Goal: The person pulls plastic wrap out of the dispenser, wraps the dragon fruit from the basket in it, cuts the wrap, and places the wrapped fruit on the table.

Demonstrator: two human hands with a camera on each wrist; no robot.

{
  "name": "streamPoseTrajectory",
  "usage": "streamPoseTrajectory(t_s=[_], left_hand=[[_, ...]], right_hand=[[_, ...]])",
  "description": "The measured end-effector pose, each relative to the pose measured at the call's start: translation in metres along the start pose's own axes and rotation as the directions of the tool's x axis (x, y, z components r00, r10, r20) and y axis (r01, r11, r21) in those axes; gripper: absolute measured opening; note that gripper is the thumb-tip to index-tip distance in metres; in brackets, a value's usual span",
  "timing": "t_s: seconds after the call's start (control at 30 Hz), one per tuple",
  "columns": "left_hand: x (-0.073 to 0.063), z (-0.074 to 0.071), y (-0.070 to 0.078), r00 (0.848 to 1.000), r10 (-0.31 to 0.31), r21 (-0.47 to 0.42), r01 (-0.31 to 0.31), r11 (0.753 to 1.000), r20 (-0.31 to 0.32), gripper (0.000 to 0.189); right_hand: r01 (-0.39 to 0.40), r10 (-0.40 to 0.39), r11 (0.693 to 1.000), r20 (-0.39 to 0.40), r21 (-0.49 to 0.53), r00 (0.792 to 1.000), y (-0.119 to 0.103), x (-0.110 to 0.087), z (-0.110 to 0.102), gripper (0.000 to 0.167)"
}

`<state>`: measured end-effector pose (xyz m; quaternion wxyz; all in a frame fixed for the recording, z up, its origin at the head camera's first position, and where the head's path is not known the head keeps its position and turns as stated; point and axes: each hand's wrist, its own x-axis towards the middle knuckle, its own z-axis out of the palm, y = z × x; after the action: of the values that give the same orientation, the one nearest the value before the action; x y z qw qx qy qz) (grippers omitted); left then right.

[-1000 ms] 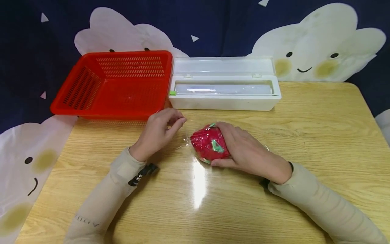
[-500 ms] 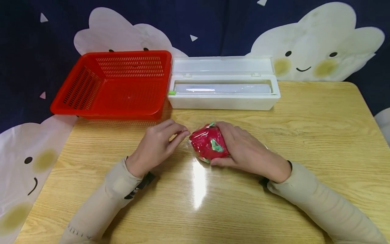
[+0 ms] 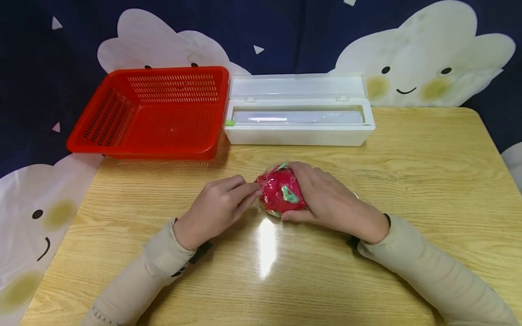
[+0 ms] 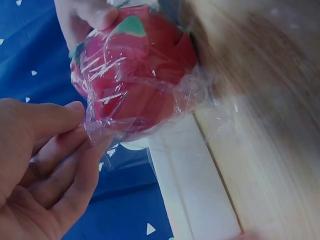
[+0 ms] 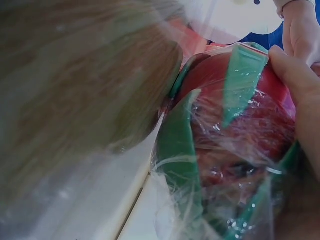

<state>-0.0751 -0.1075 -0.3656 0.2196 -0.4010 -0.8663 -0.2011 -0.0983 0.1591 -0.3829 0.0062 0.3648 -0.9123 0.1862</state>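
Note:
A red dragon fruit (image 3: 279, 188) with green scales lies on the table, wrapped in clear cling film (image 4: 107, 132). My right hand (image 3: 332, 199) grips its right side, thumb toward me and fingers over the far side. At the fruit's left end, my left hand (image 3: 222, 206) pinches an edge of the film between thumb and fingertips. In the left wrist view the film sticks out loosely around this end. More crinkled film covers the green scales in the right wrist view, and the fruit's underside is hidden.
A red plastic basket (image 3: 142, 153) stands at the back left of the wooden table (image 3: 408, 190). Beside it is a white cling film dispenser (image 3: 299, 137), lid raised, with a film roll (image 3: 302, 117) inside. A dark curtain with clouds hangs behind.
My left hand has come from near the basket's front corner down and right to the fruit's left end, and now pinches the film there. The right hand and fruit have stayed in place.

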Motion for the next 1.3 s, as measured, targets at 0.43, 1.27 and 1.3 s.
streamPoseTrajectory(t_s=[0.43, 1.27, 1.3], left_hand=[[0.002, 0.007, 0.017, 0.983, 0.184, 0.257, -0.182, 0.949, 0.016, 0.013], [0.015, 0.009, 0.036, 0.952, 0.224, 0.509, -0.301, 0.806, 0.209, 0.025], [0.015, 0.009, 0.035, 0.952, 0.227, 0.509, -0.302, 0.806, 0.205, 0.026]], right_hand=[[-0.005, 0.005, 1.0, 0.009, -0.001, 1.0, -0.001, -0.001, 0.0, 0.107], [-0.06, 0.06, 0.998, 0.037, -0.004, 0.998, 0.001, 0.002, -0.001, 0.117], [-0.062, 0.062, 0.998, 0.036, 0.0, 0.997, 0.001, 0.002, -0.001, 0.116]])
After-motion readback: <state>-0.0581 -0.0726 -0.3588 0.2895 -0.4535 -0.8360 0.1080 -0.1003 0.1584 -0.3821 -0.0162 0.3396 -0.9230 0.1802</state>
